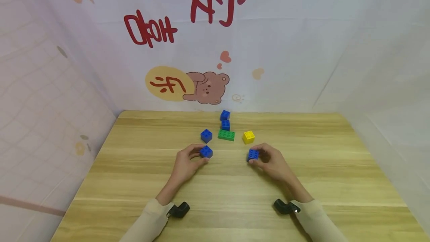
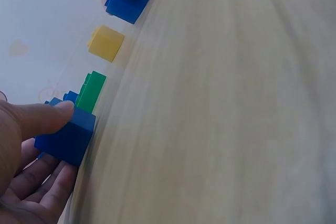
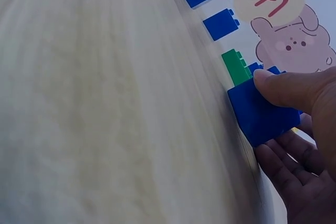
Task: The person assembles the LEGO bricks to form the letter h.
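Observation:
My left hand [image 1: 187,163] grips a blue toy brick [image 1: 206,151] between thumb and fingers, studs facing up. On the other side, my right hand [image 1: 273,162] holds a second blue brick [image 1: 253,154] in the same way. In the left wrist view the thumb lies on the near face of the left brick [image 2: 68,135], fingers beneath and behind it. The right wrist view shows the thumb pressed to the right brick [image 3: 262,109]. Just beyond the left hand sits a loose blue brick [image 1: 206,135]; past the right one stands a yellow brick [image 1: 249,137].
A long green brick [image 1: 226,135] lies between the hands, farther back. Behind it are two blue bricks, a nearer one [image 1: 226,125] and a farther one [image 1: 225,115]. The wooden table [image 1: 221,204] ends at a printed white curtain [image 1: 285,66], with more cloth at both sides.

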Tool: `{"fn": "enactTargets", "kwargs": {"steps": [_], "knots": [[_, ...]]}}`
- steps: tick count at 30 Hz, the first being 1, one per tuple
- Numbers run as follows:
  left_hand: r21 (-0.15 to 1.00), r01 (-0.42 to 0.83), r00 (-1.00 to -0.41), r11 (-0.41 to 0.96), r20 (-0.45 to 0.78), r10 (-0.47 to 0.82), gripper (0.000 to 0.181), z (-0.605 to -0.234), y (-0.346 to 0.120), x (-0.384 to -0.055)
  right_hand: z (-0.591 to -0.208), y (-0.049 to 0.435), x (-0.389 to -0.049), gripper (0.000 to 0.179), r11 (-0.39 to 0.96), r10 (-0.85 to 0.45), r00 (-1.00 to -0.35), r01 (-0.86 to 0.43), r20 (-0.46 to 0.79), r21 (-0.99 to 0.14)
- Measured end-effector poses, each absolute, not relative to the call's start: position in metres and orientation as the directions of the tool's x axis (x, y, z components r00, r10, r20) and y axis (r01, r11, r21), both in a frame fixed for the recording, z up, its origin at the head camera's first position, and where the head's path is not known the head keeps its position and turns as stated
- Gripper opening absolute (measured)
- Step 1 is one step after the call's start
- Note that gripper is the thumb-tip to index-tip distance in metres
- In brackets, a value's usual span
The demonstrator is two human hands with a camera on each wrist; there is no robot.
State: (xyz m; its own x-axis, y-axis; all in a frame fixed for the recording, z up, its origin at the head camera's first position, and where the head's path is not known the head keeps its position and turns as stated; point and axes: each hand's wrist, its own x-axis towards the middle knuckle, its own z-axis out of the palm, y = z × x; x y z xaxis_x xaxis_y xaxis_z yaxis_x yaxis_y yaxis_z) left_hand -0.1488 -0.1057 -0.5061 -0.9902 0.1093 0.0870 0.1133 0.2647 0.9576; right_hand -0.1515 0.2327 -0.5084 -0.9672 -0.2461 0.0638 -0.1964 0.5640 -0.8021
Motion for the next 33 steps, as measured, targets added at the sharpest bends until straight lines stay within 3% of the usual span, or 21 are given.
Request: {"fn": "enactTargets", "kwargs": {"steps": [33], "knots": [[0.965, 0.104, -0.988, 0.242, 0.072, 0.135, 0.041, -0.507, -0.08, -0.157, -0.491, 0.211, -0.168, 0.041, 0.457, -0.259, -0.96, -0.216, 0.104, -0.863]]}}
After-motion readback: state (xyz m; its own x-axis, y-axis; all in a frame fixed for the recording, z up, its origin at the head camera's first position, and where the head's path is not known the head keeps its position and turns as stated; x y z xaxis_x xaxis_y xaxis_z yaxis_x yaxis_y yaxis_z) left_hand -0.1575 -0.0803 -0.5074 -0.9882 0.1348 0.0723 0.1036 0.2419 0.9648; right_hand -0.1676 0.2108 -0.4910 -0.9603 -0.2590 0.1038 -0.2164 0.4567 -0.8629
